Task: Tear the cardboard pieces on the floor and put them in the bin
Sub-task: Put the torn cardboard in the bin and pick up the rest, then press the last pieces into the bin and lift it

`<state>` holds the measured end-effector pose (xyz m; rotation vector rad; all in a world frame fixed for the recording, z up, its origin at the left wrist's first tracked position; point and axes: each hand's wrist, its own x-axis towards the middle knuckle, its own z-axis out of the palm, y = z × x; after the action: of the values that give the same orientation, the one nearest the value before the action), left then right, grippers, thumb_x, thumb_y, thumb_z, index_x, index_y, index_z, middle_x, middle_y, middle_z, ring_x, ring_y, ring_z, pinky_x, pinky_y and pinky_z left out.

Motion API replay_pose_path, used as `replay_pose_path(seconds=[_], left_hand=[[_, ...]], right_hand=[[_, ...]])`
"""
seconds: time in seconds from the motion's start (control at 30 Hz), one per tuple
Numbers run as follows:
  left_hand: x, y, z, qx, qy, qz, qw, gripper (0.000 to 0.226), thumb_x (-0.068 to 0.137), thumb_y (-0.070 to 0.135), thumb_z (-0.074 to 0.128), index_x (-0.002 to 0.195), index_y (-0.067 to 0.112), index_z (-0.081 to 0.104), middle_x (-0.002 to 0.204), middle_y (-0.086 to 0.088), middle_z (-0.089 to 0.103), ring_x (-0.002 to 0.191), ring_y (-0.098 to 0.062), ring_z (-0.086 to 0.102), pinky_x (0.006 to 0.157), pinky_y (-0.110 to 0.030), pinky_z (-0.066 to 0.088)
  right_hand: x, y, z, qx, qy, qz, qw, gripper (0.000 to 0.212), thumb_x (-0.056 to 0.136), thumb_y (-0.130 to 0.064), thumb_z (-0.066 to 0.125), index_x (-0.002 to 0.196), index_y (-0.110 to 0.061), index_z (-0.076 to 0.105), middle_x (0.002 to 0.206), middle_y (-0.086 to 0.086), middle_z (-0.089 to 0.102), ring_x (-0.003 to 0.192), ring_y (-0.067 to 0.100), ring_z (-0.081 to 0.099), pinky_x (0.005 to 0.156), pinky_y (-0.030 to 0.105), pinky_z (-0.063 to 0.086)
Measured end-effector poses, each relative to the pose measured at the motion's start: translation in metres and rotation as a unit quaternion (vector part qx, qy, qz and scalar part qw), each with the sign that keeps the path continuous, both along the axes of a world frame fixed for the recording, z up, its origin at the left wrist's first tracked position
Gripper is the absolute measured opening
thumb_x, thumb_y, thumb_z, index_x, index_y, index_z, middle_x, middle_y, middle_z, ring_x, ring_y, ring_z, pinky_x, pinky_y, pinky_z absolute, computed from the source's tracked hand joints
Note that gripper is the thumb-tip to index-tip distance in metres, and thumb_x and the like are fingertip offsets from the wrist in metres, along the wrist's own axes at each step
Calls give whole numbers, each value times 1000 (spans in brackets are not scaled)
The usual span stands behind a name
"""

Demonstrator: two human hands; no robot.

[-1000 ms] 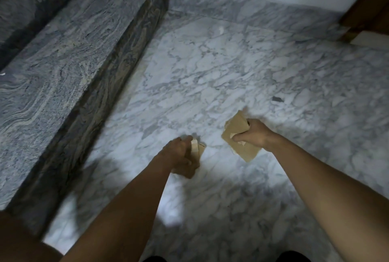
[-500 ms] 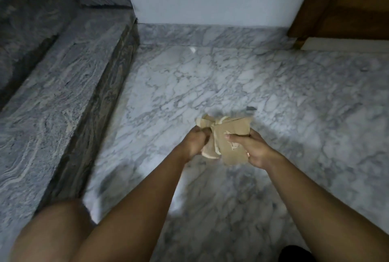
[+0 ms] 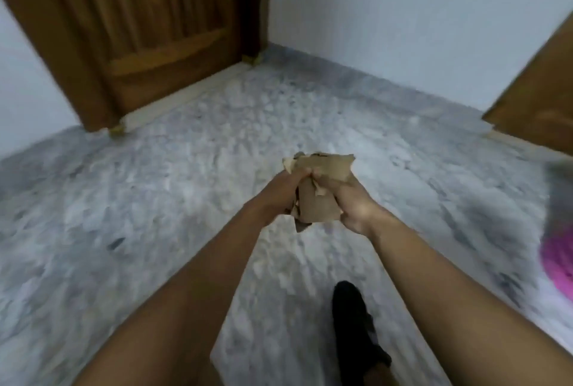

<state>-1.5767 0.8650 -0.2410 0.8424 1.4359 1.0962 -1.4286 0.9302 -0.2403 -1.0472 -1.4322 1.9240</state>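
Note:
A bundle of torn brown cardboard pieces (image 3: 319, 190) is held in front of me, above the marble floor. My left hand (image 3: 279, 193) grips the bundle's left side, fingers curled round it. My right hand (image 3: 348, 202) grips its right side, thumb on the front sheet. At the right edge a blurred grey and pink object (image 3: 558, 243) shows; I cannot tell whether it is the bin.
A closed wooden door (image 3: 148, 32) stands at the back left, and a second wooden door (image 3: 539, 100) is at the right. A pale wall runs between them. My black-shod foot (image 3: 353, 323) is on the grey marble floor (image 3: 155, 230).
My two hands came together and now hold all the cardboard as one bundle. The view has swung right, away from the stone step, toward the doors.

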Motion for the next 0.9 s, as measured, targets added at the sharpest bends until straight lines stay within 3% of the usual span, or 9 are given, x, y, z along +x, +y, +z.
replay_pose_path(seconds=[0.17, 0.27, 0.37, 0.5, 0.57, 0.63, 0.73, 0.8, 0.9], left_hand=[[162, 79, 65, 44, 31, -150, 987, 32, 102, 41, 44, 124, 22, 58, 100, -2, 68, 79, -16, 65, 51, -26, 54], [270, 120, 91, 76, 57, -203, 975, 28, 102, 42, 45, 116, 25, 61, 109, -9, 70, 92, -24, 69, 71, -43, 62], [391, 161, 109, 108, 72, -253, 959, 23, 102, 40, 44, 111, 28, 61, 107, -8, 69, 95, -26, 68, 77, -45, 60], [551, 202, 111, 115, 100, -272, 950, 30, 100, 39, 49, 120, 19, 60, 111, -9, 69, 99, -26, 67, 86, -51, 58], [620, 211, 112, 107, 102, -307, 940, 21, 101, 35, 50, 112, 21, 61, 108, -9, 70, 98, -27, 68, 87, -50, 57], [675, 220, 121, 98, 125, -332, 930, 24, 101, 33, 49, 114, 18, 62, 110, -11, 69, 101, -28, 67, 88, -48, 56], [744, 242, 151, 38, 138, -346, 927, 38, 102, 32, 47, 131, 10, 57, 119, -13, 66, 107, -31, 63, 93, -49, 54], [787, 258, 170, 2, 156, -344, 926, 42, 101, 34, 47, 135, 10, 53, 123, -12, 63, 108, -31, 61, 94, -48, 53], [834, 273, 183, -26, 207, -330, 921, 35, 101, 38, 47, 123, 12, 57, 104, -9, 65, 92, -29, 63, 82, -40, 52]], right_hand=[[168, 28, 66, 40, -18, -179, 983, 23, 96, -32, 65, 116, -21, 66, 109, 9, 75, 104, 31, 70, 91, 50, 57], [275, 47, 97, 73, -49, -262, 961, 19, 97, -32, 62, 112, -21, 62, 114, 11, 71, 104, 30, 68, 89, 44, 57], [389, 67, 119, 115, -85, -366, 919, 39, 93, -33, 67, 120, -19, 44, 116, 6, 60, 92, 17, 64, 67, 32, 56], [540, 85, 117, 160, -141, -474, 854, 50, 87, -43, 73, 121, -20, 46, 113, 2, 57, 99, 18, 61, 82, 39, 57], [602, 85, 117, 165, -202, -504, 824, 57, 91, -49, 65, 131, -16, 41, 116, 1, 53, 99, 18, 56, 73, 27, 50], [653, 86, 123, 161, -259, -527, 793, 53, 97, -49, 55, 132, -13, 39, 109, -2, 50, 94, 16, 51, 68, 24, 40], [717, 97, 144, 151, -344, -538, 754, 41, 96, -58, 49, 107, -19, 44, 85, -3, 58, 75, 18, 58, 59, 32, 42], [752, 108, 158, 101, -359, -564, 737, 46, 91, -66, 48, 105, -22, 43, 82, -3, 61, 73, 20, 61, 60, 37, 49], [794, 125, 167, 35, -333, -592, 734, 42, 93, -53, 59, 101, -14, 43, 75, -4, 51, 65, 15, 52, 58, 31, 39]])
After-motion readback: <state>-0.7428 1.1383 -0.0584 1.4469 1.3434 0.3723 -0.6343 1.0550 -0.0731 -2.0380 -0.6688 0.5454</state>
